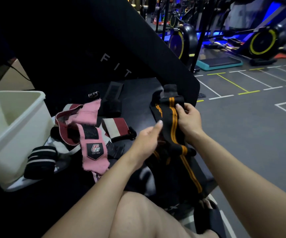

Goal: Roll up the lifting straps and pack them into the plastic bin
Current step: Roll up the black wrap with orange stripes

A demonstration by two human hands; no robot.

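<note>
A long black strap with orange stripes (172, 127) hangs between my hands over the black bench pad. My right hand (189, 121) grips its upper part, fingers curled over the fabric. My left hand (147, 140) holds the strap's left edge from below, thumb pointing up. The strap's tail runs down toward my knee. A pink strap with a logo patch (92, 148) lies in a loose pile at centre left. A rolled black-and-white strap (41, 161) sits beside the white plastic bin (0, 152) at the left, whose visible inside looks empty.
A maroon-and-white strap (115, 126) and a black strap (112, 100) lie on the black bench pad (138, 93). My bare knee fills the bottom centre. Grey gym floor with painted lines lies right, exercise bikes (262, 42) at the back.
</note>
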